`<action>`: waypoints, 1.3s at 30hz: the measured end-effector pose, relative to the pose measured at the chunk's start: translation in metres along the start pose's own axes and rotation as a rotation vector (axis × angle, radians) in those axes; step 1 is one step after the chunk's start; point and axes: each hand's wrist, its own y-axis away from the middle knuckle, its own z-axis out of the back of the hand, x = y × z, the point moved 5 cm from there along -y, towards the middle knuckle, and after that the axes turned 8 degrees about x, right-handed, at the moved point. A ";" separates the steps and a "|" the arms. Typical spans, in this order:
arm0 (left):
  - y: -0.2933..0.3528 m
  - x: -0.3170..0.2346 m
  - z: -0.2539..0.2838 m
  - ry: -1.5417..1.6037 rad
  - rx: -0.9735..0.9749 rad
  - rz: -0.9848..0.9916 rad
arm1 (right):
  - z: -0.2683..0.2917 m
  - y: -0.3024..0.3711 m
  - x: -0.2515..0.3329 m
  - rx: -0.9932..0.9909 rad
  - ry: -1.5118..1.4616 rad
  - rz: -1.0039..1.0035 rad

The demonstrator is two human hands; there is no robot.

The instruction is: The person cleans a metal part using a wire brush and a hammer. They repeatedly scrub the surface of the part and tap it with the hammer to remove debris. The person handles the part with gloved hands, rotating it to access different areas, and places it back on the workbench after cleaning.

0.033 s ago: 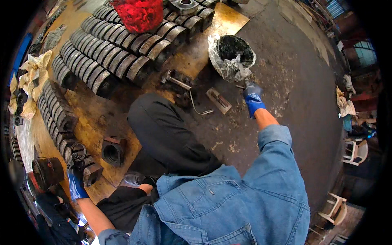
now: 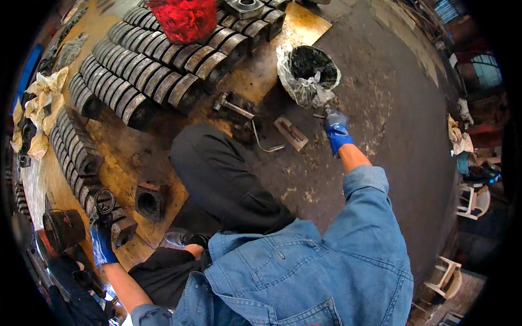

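Observation:
My left hand (image 2: 101, 239), in a blue glove with darkened fingers, is at the lower left beside the end of a row of dark metal blocks. Its fingers close on a dark metal ring (image 2: 104, 201) standing up over the blocks. Off to the right, my right hand (image 2: 336, 130), also in a stained blue glove, is closed just below the rim of a bucket lined with clear plastic (image 2: 288, 81). A short dark piece shows at its fingertips; I cannot make out what it is. Dark material coats the bucket's inside.
Rows of curved metal blocks (image 2: 136, 81) fill the upper left. A red basket (image 2: 187, 22) stands on them. By my knee lie a hammer (image 2: 236, 108), a bent metal rod (image 2: 261, 142) and a trowel-like float (image 2: 291, 133). A square bored block (image 2: 149, 202) sits nearer.

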 end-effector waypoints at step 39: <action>-0.289 -0.180 0.144 0.070 -0.280 -0.293 | -0.183 0.230 0.007 0.891 -2.434 -0.810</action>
